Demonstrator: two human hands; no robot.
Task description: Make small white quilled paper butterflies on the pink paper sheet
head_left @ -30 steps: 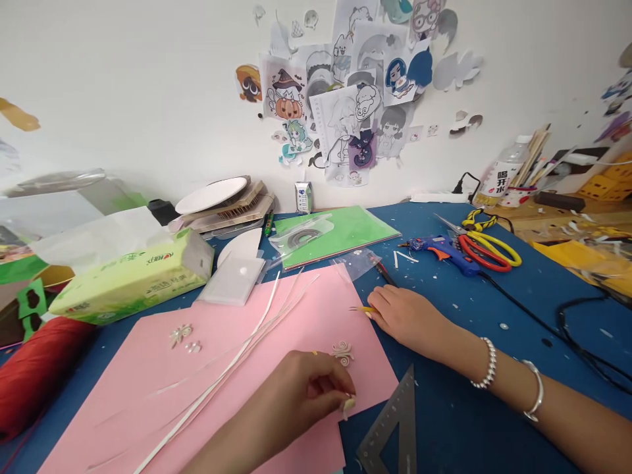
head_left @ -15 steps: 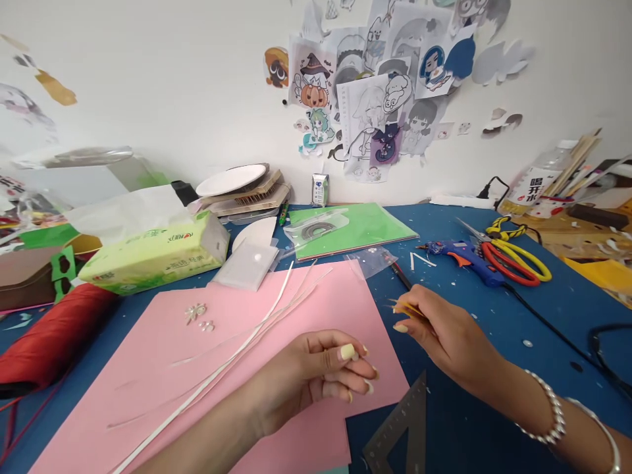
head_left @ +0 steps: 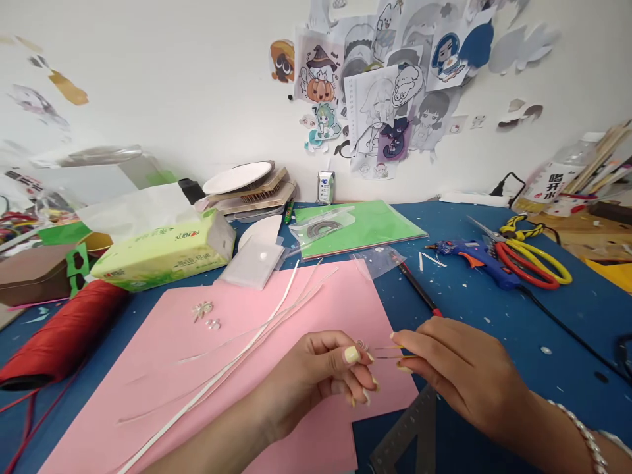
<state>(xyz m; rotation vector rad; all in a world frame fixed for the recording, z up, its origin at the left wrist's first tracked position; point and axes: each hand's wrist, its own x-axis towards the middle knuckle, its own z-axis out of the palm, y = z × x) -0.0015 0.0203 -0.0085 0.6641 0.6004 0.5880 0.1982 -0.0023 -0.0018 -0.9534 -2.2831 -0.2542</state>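
Observation:
My left hand hovers over the pink paper sheet, fingers pinched on a small curled paper piece. My right hand is beside it and grips thin yellow tweezers whose tips point at that curled piece. Long white paper strips lie across the pink sheet to the left of my hands. Two small curled paper shapes rest on the sheet's upper left.
A metal set square lies under my right wrist. A red-tipped pen, glue gun and red and yellow pliers lie right. Green tissue pack, red thread roll, green sheet sit behind.
My right hand picked up the tweezers from the table and brought them to my left hand. My left hand lifted the curled paper piece off the pink sheet. The view shifted left.

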